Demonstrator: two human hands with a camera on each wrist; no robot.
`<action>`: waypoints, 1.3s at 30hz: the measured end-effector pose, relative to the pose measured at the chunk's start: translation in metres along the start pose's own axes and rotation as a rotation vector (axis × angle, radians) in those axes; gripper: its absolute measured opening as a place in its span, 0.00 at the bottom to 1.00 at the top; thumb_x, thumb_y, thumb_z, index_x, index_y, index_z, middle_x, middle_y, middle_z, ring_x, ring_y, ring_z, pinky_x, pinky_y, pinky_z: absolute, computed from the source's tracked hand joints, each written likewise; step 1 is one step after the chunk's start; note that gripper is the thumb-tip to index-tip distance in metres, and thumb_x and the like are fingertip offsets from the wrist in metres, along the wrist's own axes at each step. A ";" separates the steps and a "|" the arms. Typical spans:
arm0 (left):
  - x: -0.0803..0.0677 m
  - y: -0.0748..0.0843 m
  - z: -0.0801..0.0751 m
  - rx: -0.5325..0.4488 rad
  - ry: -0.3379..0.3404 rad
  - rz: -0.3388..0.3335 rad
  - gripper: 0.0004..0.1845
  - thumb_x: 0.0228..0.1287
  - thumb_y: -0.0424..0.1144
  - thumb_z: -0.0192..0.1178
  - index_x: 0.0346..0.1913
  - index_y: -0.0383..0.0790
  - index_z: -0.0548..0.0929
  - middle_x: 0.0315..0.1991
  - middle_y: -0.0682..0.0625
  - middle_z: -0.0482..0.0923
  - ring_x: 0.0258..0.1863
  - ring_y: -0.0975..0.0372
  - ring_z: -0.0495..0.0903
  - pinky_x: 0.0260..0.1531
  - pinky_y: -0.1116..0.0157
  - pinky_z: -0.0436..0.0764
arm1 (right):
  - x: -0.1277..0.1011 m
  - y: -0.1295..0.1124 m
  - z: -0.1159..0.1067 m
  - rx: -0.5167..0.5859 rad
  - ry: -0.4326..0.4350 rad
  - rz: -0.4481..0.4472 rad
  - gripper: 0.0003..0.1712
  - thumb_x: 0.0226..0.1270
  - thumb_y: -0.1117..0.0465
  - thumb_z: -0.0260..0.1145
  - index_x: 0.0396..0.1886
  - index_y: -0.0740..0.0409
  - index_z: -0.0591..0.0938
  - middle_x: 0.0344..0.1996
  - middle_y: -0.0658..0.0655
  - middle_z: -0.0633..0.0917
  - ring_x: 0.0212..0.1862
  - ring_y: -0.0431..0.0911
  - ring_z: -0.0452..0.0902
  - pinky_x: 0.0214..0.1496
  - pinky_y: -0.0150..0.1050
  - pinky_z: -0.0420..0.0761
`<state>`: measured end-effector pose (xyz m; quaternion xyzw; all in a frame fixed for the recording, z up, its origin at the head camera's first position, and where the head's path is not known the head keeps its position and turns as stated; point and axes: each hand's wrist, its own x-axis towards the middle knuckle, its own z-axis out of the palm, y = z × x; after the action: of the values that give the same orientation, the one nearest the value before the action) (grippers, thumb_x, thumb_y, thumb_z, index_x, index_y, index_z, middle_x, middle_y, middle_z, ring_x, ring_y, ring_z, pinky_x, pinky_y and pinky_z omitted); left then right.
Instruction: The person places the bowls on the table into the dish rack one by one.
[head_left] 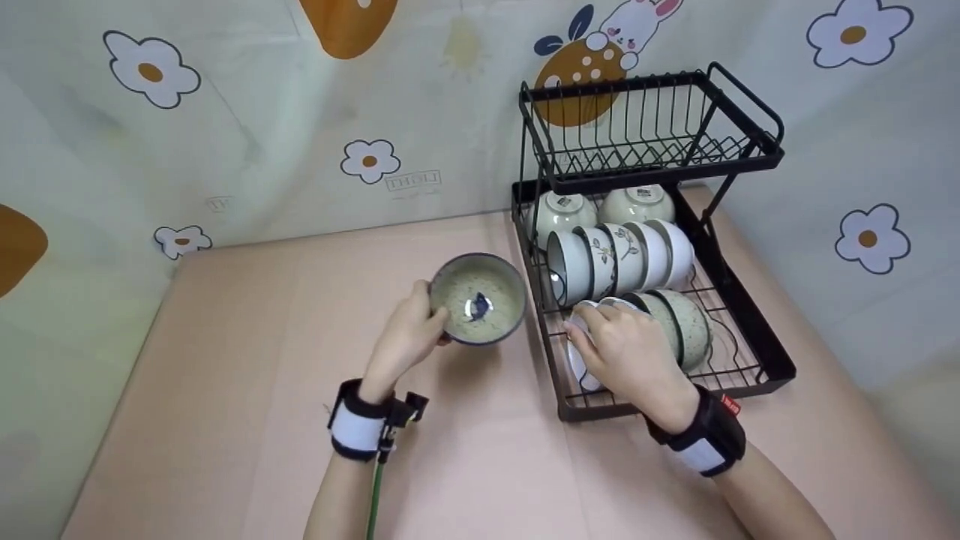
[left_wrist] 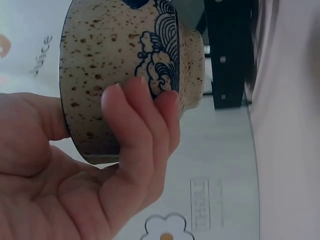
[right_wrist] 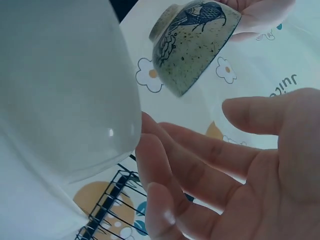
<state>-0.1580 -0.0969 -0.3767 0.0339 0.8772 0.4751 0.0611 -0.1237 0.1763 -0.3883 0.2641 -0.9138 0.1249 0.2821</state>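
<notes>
My left hand (head_left: 409, 328) grips a speckled bowl (head_left: 491, 289), its opening turned up toward the head camera. In the left wrist view, blue wave patterns show on the bowl (left_wrist: 107, 60), with the fingers curled under its side. Over the front row of a black dish rack (head_left: 766, 352) is my right hand (head_left: 634, 352), beside a white bowl (head_left: 579, 356). The right wrist view shows its fingertips at the edge of a white bowl (right_wrist: 65, 95), the thumb held apart. Light green speckled bowls (head_left: 688, 326) stand on edge to the right of these fingers.
In the rack's middle row, several white bowls (head_left: 576, 262) stand on edge. Two upside-down bowls (head_left: 637, 206) sit behind them. An upper wire tier (head_left: 667, 176) overhangs the back. A patterned curtain (head_left: 277, 150) borders the pink tabletop (head_left: 240, 360).
</notes>
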 end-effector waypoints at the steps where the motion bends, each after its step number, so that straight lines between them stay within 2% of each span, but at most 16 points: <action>1: -0.001 0.002 0.004 0.009 -0.006 0.008 0.21 0.73 0.28 0.50 0.64 0.20 0.67 0.49 0.27 0.80 0.30 0.53 0.84 0.30 0.62 0.86 | 0.000 0.000 0.000 0.003 -0.012 0.018 0.13 0.71 0.57 0.66 0.38 0.65 0.84 0.28 0.62 0.87 0.30 0.59 0.83 0.27 0.52 0.82; 5: -0.008 0.011 0.019 0.032 -0.036 0.047 0.19 0.72 0.28 0.51 0.62 0.22 0.69 0.46 0.30 0.82 0.28 0.54 0.84 0.27 0.64 0.85 | 0.001 -0.001 -0.002 0.010 -0.065 0.092 0.17 0.74 0.53 0.64 0.40 0.64 0.85 0.29 0.62 0.87 0.32 0.60 0.84 0.26 0.54 0.83; 9: -0.013 0.018 0.032 0.065 -0.066 0.101 0.18 0.72 0.29 0.51 0.61 0.24 0.70 0.42 0.33 0.83 0.27 0.57 0.82 0.26 0.65 0.84 | 0.002 -0.003 -0.003 0.032 -0.082 0.140 0.19 0.74 0.52 0.65 0.44 0.66 0.85 0.31 0.64 0.88 0.33 0.60 0.84 0.28 0.55 0.83; 12: -0.017 0.022 0.040 0.092 -0.077 0.154 0.17 0.72 0.29 0.51 0.60 0.24 0.70 0.36 0.38 0.82 0.24 0.59 0.79 0.24 0.65 0.82 | 0.002 -0.004 -0.005 0.035 -0.070 0.162 0.19 0.72 0.53 0.66 0.44 0.68 0.85 0.26 0.64 0.86 0.28 0.60 0.83 0.25 0.54 0.82; 15: -0.021 0.024 0.046 0.095 -0.077 0.200 0.17 0.71 0.28 0.51 0.60 0.24 0.70 0.31 0.43 0.81 0.21 0.61 0.76 0.22 0.66 0.80 | 0.002 -0.005 -0.007 0.037 -0.068 0.205 0.18 0.70 0.54 0.68 0.39 0.69 0.84 0.18 0.62 0.82 0.21 0.58 0.79 0.20 0.51 0.78; 18: -0.023 0.027 0.051 0.088 -0.074 0.234 0.17 0.70 0.27 0.52 0.59 0.24 0.71 0.29 0.44 0.81 0.20 0.63 0.75 0.20 0.67 0.79 | 0.002 -0.007 -0.010 0.041 -0.082 0.265 0.17 0.67 0.56 0.70 0.36 0.68 0.83 0.17 0.63 0.80 0.18 0.58 0.77 0.18 0.52 0.76; 22: -0.026 0.030 0.057 0.070 -0.083 0.250 0.18 0.70 0.27 0.53 0.61 0.25 0.71 0.29 0.45 0.81 0.19 0.64 0.74 0.19 0.68 0.78 | 0.002 -0.007 -0.013 0.071 -0.131 0.313 0.15 0.64 0.60 0.71 0.39 0.69 0.81 0.15 0.60 0.77 0.17 0.57 0.74 0.17 0.51 0.75; 28: -0.030 0.031 0.064 0.049 -0.091 0.272 0.18 0.70 0.27 0.52 0.61 0.26 0.70 0.28 0.45 0.81 0.19 0.64 0.73 0.19 0.68 0.78 | 0.002 -0.004 -0.017 0.168 -0.200 0.351 0.11 0.64 0.68 0.67 0.43 0.70 0.78 0.11 0.49 0.67 0.13 0.46 0.65 0.14 0.41 0.68; 33: -0.032 0.031 0.068 0.059 -0.057 0.311 0.17 0.67 0.26 0.54 0.58 0.26 0.72 0.33 0.40 0.84 0.23 0.61 0.78 0.24 0.67 0.81 | 0.002 -0.001 -0.019 0.255 -0.190 0.349 0.12 0.62 0.75 0.63 0.46 0.73 0.77 0.12 0.49 0.68 0.13 0.44 0.66 0.13 0.38 0.70; 39: -0.031 0.032 0.074 0.028 -0.069 0.292 0.19 0.68 0.28 0.54 0.60 0.26 0.71 0.39 0.36 0.85 0.27 0.57 0.83 0.28 0.66 0.84 | 0.003 0.005 -0.023 0.319 -0.168 0.346 0.13 0.60 0.78 0.62 0.46 0.75 0.78 0.13 0.50 0.71 0.14 0.41 0.66 0.14 0.34 0.71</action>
<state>-0.1168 -0.0220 -0.3872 0.1782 0.8667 0.4654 0.0211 -0.1182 0.1877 -0.3677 0.1543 -0.9344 0.2917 0.1341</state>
